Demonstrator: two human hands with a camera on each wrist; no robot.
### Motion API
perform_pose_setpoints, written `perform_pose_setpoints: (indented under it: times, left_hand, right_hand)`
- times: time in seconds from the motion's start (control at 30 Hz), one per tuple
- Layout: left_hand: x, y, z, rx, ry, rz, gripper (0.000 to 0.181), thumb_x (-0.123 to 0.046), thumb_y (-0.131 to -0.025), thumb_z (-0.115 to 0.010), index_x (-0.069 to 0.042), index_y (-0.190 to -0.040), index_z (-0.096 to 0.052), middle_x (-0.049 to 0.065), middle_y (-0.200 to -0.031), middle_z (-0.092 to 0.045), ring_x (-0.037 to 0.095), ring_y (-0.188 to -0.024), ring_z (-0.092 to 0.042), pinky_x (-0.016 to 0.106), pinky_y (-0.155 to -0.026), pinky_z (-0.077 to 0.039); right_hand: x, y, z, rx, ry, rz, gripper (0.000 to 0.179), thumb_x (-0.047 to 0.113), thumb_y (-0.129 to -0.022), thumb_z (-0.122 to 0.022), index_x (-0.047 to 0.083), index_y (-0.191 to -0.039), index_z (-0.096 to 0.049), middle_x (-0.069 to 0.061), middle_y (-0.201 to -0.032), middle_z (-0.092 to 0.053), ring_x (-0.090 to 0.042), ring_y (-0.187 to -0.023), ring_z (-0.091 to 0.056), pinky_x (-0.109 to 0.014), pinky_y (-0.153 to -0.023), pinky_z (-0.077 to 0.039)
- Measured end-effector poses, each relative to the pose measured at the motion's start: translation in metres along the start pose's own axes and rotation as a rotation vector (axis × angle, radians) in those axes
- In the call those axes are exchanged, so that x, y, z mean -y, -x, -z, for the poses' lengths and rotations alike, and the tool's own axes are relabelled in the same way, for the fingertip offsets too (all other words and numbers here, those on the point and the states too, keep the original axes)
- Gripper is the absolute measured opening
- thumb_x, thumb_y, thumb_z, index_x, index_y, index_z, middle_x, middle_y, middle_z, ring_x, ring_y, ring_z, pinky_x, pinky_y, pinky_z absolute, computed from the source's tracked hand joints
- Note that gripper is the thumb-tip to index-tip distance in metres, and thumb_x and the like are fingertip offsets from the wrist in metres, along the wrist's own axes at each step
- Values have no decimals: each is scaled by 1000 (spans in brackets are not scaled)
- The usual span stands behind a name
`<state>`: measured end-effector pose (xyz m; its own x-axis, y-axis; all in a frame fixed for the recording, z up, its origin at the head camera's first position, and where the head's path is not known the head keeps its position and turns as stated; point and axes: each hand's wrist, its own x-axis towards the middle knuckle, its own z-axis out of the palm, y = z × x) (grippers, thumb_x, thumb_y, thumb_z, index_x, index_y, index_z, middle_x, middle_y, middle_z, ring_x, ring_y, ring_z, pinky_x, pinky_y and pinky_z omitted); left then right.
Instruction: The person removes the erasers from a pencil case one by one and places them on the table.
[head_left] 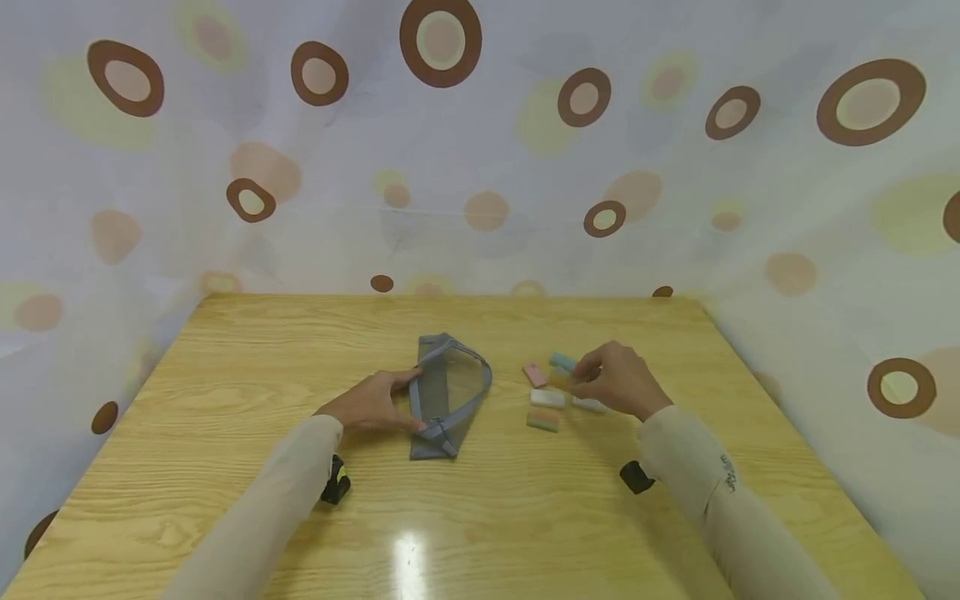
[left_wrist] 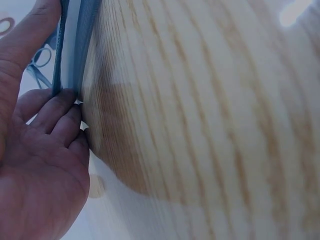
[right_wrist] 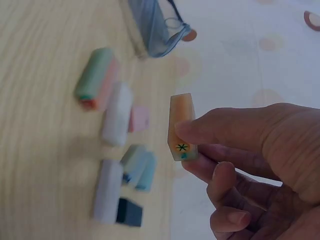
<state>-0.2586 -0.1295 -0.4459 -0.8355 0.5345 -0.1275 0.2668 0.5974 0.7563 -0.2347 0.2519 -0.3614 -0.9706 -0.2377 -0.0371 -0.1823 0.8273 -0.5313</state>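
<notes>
A blue-grey mesh drawstring pouch [head_left: 432, 392] lies on the table with its mouth spread. My left hand [head_left: 375, 403] holds its left rim, thumb at the near end and fingers at the far end; in the left wrist view the fingers curl against the pouch's edge [left_wrist: 75, 45]. Between thumb and fingertips my right hand [head_left: 621, 382] pinches a small orange eraser [right_wrist: 181, 117], raised over the other erasers. Below that hand lie a white eraser [head_left: 547, 398], a pink one [head_left: 535, 375], a striped one [head_left: 543, 420] and a light blue one [head_left: 562, 362].
A pale lavender eraser [right_wrist: 107, 192] and a dark block [right_wrist: 129, 212] lie beside the others in the right wrist view. The wooden table [head_left: 480, 517] is bounded by a dotted cloth [head_left: 480, 167] at the back and sides.
</notes>
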Motion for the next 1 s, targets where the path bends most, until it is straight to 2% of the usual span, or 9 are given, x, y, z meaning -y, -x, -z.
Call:
perform_pose_setpoints:
  times: [0.27, 0.43, 0.87, 1.0]
  left_hand:
    - [1, 2, 2, -14, 25, 4, 102, -34, -80, -88, -1, -157, -31, 25, -160, -30, 42, -147, -29, 53, -119, -30]
    - [2, 1, 0, -6, 29, -6, 102, -34, -80, -88, -1, -158, -30, 25, -160, -29, 42, -148, -28, 53, -119, -30]
    - [3, -3, -2, 8, 22, -5, 102, -34, -81, -88, -1, -158, -30, 25, -161, -28, 41, -148, -28, 52, -119, -30]
    - [3, -4, -2, 7, 12, -7, 101, -33, -81, -88, -1, -158, -30, 25, -160, -29, 41, -148, -28, 52, -119, -30]
  right_hand:
    - [-31, 13, -13, 38, -55, -49, 18, 14, -85, -82, 2, -98, -79, -15, -108, -73, -44, -112, -62, -60, -92, -53]
    - [-42, 19, -18, 62, -75, -60, 19, 13, -84, -83, 1, -98, -78, -15, -107, -73, -41, -107, -64, -55, -87, -56]
    - [-59, 22, -25, 90, -136, -113, 16, 13, -82, -83, 4, -96, -79, -14, -113, -70, -39, -109, -63, -54, -88, -57]
    - [-57, 20, -24, 107, -101, -101, 19, 12, -82, -84, 3, -98, -79, -10, -107, -72, -36, -105, -65, -52, -87, -57]
